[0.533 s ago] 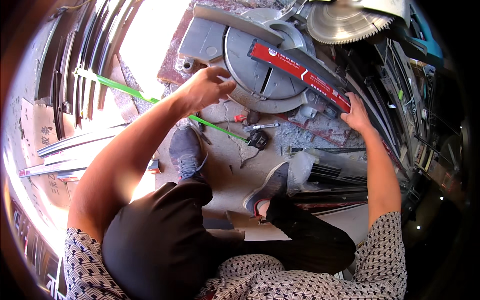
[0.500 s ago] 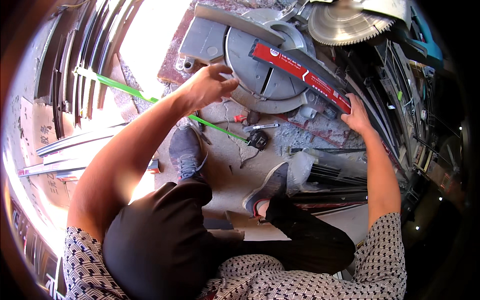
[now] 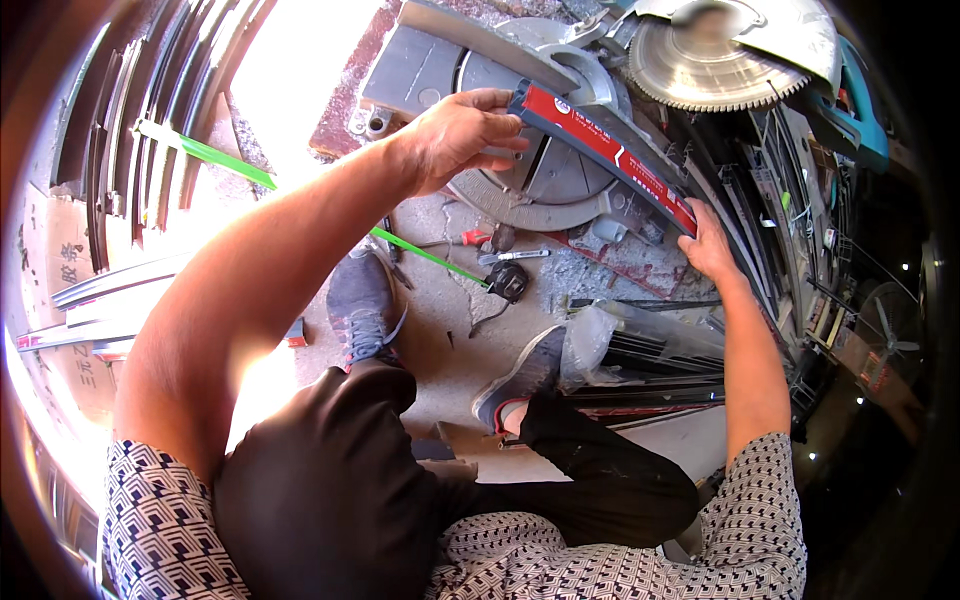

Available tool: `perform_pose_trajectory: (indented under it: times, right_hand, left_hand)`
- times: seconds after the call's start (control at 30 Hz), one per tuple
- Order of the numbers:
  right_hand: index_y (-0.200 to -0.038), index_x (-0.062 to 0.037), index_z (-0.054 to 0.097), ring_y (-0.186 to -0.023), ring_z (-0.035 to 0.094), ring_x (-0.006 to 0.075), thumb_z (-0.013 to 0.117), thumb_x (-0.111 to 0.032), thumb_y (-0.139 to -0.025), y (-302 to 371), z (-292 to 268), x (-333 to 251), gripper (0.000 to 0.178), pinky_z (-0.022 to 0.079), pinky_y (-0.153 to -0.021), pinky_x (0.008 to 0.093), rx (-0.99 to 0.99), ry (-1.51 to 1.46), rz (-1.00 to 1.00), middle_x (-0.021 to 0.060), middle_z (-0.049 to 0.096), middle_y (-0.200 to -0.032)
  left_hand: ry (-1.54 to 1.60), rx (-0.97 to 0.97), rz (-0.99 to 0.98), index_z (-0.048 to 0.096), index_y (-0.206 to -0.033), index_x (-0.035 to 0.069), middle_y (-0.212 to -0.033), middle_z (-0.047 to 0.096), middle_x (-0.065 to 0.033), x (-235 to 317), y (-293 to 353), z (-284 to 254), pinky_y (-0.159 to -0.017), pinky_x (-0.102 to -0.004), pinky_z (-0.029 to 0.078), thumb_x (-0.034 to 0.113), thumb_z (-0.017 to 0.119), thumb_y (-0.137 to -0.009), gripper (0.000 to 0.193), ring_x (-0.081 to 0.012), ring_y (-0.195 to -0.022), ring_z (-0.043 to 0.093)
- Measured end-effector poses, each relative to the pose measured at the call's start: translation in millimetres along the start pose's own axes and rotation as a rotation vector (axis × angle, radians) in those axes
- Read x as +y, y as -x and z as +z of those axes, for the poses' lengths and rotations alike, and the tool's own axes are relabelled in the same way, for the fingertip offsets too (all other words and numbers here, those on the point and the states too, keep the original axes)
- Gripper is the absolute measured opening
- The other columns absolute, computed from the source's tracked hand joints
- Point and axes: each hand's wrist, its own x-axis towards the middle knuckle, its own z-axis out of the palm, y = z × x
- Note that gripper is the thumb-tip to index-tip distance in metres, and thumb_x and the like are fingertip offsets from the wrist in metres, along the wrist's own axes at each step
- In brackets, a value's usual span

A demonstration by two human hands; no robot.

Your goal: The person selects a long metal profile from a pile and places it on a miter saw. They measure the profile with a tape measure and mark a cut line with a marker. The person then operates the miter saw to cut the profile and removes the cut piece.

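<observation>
A dark grey metal profile with a red printed strip (image 3: pixel 610 147) slants across the grey turntable of a mitre saw (image 3: pixel 490 215). My right hand (image 3: pixel 710 240) grips its lower right end, fingers wrapped round it. At the opposite end, my left hand (image 3: pixel 455 140) reaches in from the left with its fingers apart. Its fingertips are at the profile's tip; whether they touch it I cannot tell. The round toothed saw blade (image 3: pixel 715 75) is raised at the upper right, clear of the profile.
A tape measure (image 3: pixel 508 281) lies on the floor, its green blade (image 3: pixel 225 162) stretched left beneath my left forearm. Beside it are a marker (image 3: pixel 520 255) and a red-tipped tool (image 3: pixel 475 237). Long profiles are stacked at left (image 3: pixel 165 110) and right (image 3: pixel 765 215); plastic-wrapped ones (image 3: pixel 650 345) lie near my foot.
My left hand has moved right and slightly up, to the profile's upper left end. My right hand keeps its grip, and the profile has shifted only slightly.
</observation>
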Motion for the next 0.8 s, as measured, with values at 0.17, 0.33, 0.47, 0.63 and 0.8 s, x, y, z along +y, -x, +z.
perform_pose_trajectory:
  times: [0.17, 0.33, 0.47, 0.63, 0.8]
  right_hand:
    - [-0.142, -0.003, 0.049, -0.131, 0.051, 0.0392, 0.064, -0.006, -0.078, 2, -9, -1, 0.066, 0.04, -0.112, 0.0403, -0.047, -0.086, -0.002, 0.0214, 0.055, -0.139]
    - [-0.144, -0.0021, 0.051, -0.133, 0.053, 0.0353, 0.062, -0.007, -0.079, -1, -17, 8, 0.066, 0.039, -0.113, 0.0361, -0.119, -0.21, 0.001, 0.0214, 0.056, -0.141]
    - [-0.145, -0.0027, 0.05, -0.134, 0.054, 0.0332, 0.063, -0.007, -0.079, -3, -17, 16, 0.067, 0.038, -0.113, 0.0355, -0.151, -0.225, -0.022, 0.0206, 0.056, -0.142]
    - [-0.145, -0.0039, 0.051, -0.134, 0.054, 0.0337, 0.064, -0.007, -0.08, 1, -18, 7, 0.067, 0.038, -0.113, 0.0354, -0.105, -0.194, -0.028, 0.0203, 0.057, -0.141]
    - [-0.147, -0.0061, 0.049, -0.134, 0.054, 0.0336, 0.07, -0.008, -0.082, 5, -4, 13, 0.068, 0.04, -0.113, 0.0362, 0.006, -0.199, -0.072, 0.0197, 0.056, -0.143]
  left_hand:
    - [0.025, -0.011, 0.015, 0.05, -0.146, 0.007, -0.137, 0.06, -0.0076, 1, 3, 2, -0.1, -0.0339, 0.051, 0.023, 0.061, -0.102, 0.048, -0.0201, -0.122, 0.062]
    - [0.029, -0.015, 0.05, 0.056, -0.142, 0.008, -0.132, 0.063, -0.0051, -2, 2, 2, -0.1, -0.0331, 0.051, 0.022, 0.06, -0.102, 0.043, -0.0168, -0.12, 0.062]
    - [0.03, -0.021, 0.061, 0.059, -0.139, 0.008, -0.13, 0.065, -0.0043, -2, 2, 3, -0.1, -0.0326, 0.051, 0.023, 0.059, -0.103, 0.039, -0.0152, -0.118, 0.063]
    - [0.038, 0.01, 0.046, 0.06, -0.137, 0.008, -0.13, 0.066, -0.0043, 0, 2, 4, -0.1, -0.0324, 0.051, 0.023, 0.061, -0.102, 0.038, -0.0149, -0.117, 0.063]
    - [0.046, 0.028, 0.058, 0.061, -0.136, 0.008, -0.126, 0.068, -0.0038, -2, -1, 5, -0.098, -0.0311, 0.052, 0.021, 0.064, -0.1, 0.039, -0.0135, -0.115, 0.065]
